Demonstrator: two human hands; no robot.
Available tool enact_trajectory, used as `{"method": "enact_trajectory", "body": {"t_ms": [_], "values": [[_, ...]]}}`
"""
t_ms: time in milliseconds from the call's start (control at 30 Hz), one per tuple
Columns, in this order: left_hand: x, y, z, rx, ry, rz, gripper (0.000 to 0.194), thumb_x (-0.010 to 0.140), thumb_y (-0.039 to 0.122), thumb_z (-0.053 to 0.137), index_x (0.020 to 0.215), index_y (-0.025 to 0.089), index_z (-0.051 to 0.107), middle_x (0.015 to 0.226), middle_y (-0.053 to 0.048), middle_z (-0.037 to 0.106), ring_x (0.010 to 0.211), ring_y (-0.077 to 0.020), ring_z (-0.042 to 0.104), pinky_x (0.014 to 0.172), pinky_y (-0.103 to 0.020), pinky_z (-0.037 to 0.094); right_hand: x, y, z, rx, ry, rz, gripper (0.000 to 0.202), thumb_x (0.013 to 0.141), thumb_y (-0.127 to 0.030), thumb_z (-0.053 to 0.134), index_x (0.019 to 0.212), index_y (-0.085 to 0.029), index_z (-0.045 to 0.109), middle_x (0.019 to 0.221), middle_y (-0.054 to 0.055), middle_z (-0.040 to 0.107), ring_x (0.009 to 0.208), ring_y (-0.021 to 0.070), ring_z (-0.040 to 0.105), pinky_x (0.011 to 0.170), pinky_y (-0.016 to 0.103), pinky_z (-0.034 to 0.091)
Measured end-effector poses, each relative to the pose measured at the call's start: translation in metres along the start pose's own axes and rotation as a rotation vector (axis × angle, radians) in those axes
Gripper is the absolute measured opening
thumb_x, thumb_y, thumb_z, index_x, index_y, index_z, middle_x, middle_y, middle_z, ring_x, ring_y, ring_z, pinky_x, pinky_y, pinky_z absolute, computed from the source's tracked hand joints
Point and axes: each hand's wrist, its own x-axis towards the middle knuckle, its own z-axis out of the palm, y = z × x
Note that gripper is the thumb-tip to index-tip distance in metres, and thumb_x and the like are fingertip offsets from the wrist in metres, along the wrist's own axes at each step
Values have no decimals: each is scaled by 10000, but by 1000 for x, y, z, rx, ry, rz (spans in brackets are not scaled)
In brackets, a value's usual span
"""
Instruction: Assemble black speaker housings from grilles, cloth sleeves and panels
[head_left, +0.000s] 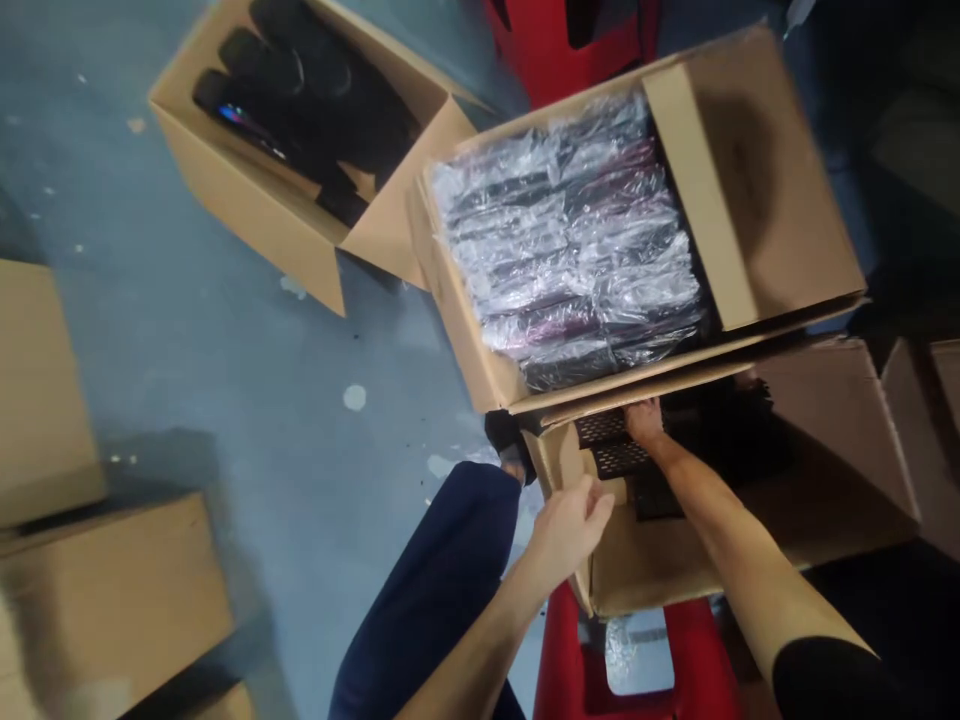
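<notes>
My left hand (568, 525) is at the near left end of an open cardboard box (652, 570). Its fingers are curled at a narrow cardboard flap (571, 458) that stands up from that end. My right hand (645, 420) reaches down into the same box, fingers bent over a black perforated part (621, 460); its fingertips are partly hidden. More dark items lie in shadow deeper in this box.
Beyond stands an open carton (469, 345) packed with plastic-wrapped dark items (577, 250). Another open box (255, 225) at upper left holds several black items (300, 110). Red stools (555, 50) show above and below. Closed boxes (112, 610) sit left on the grey-blue floor (300, 400).
</notes>
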Motion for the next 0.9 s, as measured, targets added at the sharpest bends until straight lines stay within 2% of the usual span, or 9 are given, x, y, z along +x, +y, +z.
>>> {"method": "enact_trajectory", "body": {"t_ms": [100,200,300,433,500,600,700,767,900], "values": [[0,-7,-2,-53,23,-3,205,917,396,548,828,257,669,693,-33,691,673,-242,651,663,-324,424,-8,19,-11,123,-96,9,346,1006,-367,650,1315,-212,629,1420,111,595,1247,281,605,1048,518,510],[4,-12,-2,-185,70,-113,194,887,388,593,767,243,641,724,-49,694,752,-257,668,732,-349,455,-60,35,-23,308,-240,-4,311,1014,-406,613,1196,-160,664,1141,94,703,931,210,703,828,403,598],[5,-8,6,-451,60,-241,273,850,487,663,911,221,660,891,-95,746,890,-277,706,779,-376,513,-128,39,-22,489,-412,-79,357,1027,-422,481,980,-134,688,772,62,671,625,169,643,648,351,577],[0,6,14,-957,-69,-60,473,792,565,760,1089,214,650,1177,-121,737,1086,-271,706,899,-400,554,-178,24,4,588,-546,-194,491,1046,-500,354,891,-167,680,594,9,572,507,153,552,585,342,553],[-2,10,11,-1116,-54,2,487,755,539,818,1067,205,650,1138,-110,748,1061,-274,717,897,-409,569,-172,15,17,536,-530,-208,530,1060,-536,340,909,-172,695,649,32,633,561,169,603,605,342,561],[-2,11,0,-1183,63,-15,500,730,524,849,1055,204,644,1029,-78,765,991,-275,738,851,-412,591,-136,11,33,350,-395,-162,552,1050,-593,392,1033,-146,716,964,85,724,775,178,691,739,346,595],[0,9,-9,-1177,104,-60,521,742,553,832,1076,204,639,999,-70,771,955,-276,750,825,-407,599,-96,20,46,145,-267,-97,398,1019,-470,596,1243,-147,658,1255,99,667,1021,207,693,909,408,591],[0,7,-12,-1145,101,-86,539,762,591,801,1094,199,638,1001,-79,773,935,-275,753,803,-398,601,-79,29,55,26,-228,-73,375,996,-367,671,1319,-183,620,1345,105,633,1136,253,666,957,473,576],[1,2,-11,-1058,173,-132,561,789,634,754,1138,217,613,946,-47,757,837,-225,742,744,-349,590,-66,36,74,-80,-203,-70,370,989,-374,676,1303,-183,633,1386,110,612,1222,282,622,1035,524,520]]}}
